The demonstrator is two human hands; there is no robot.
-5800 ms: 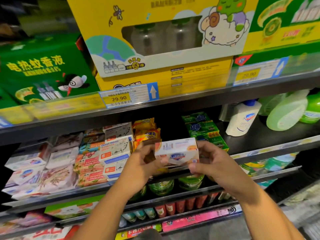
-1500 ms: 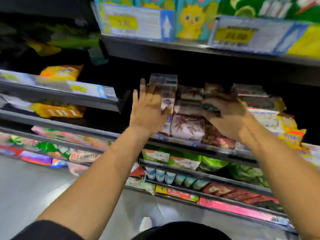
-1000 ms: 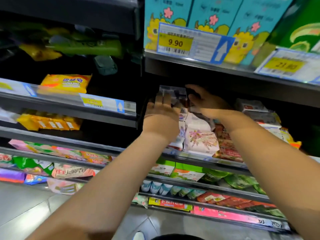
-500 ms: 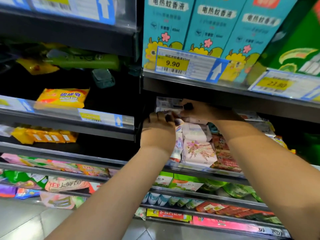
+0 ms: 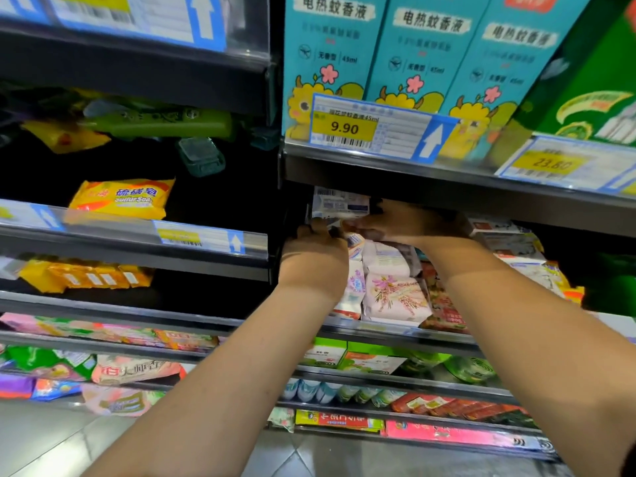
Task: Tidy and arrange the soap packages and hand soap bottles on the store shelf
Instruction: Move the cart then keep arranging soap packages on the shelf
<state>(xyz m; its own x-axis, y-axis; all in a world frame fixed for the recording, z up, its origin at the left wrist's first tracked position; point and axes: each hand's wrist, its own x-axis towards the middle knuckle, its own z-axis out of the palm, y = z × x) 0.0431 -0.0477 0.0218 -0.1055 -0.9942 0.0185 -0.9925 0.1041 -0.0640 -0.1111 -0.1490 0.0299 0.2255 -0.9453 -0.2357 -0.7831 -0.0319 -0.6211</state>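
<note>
Dark store shelving fills the head view, with pale floor tiles [image 5: 51, 442] at the bottom. The soap shelf [image 5: 378, 333] runs across the right half, crowded with stacked packs. My box [image 5: 340, 203], white with a barcode, sits on top of the leftmost stack, just under the upper shelf [image 5: 378, 173]. My right grip [image 5: 406, 223] has its fingers closed on the box's lower right edge. My left grip [image 5: 313, 259] has its fingers curled at the box's lower left edge, but I can't tell whether it actually holds the box or only props it.

What worries me is headroom. The box is close beneath the upper shelf, so pushing it in at a tilt could jam a corner there. The packs beneath it look soft and uneven, the floral pack [image 5: 395, 297] among them. Pressing down on them could make the stack lean and slide over the shelf lip. If I let go before the box lies flat, I judge it would tip forward off the stack.

The readable writing is this:
- **Teal boxes** [image 5: 430, 53]: they say 电热蚊香液 and 45ml.
- **Tag** [image 5: 344, 127]: the price on it is 9.90.
- **Second tag** [image 5: 550, 163]: it looks like 23.80, but it is blurred.
- **Yellow pack** [image 5: 120, 197] in the left bay: it reads 硫磺皂, Sulfur Soap.
- **Red pack** [image 5: 447, 315]: it shows "Soap".
- **Box:** its print is too small to read.
</note>
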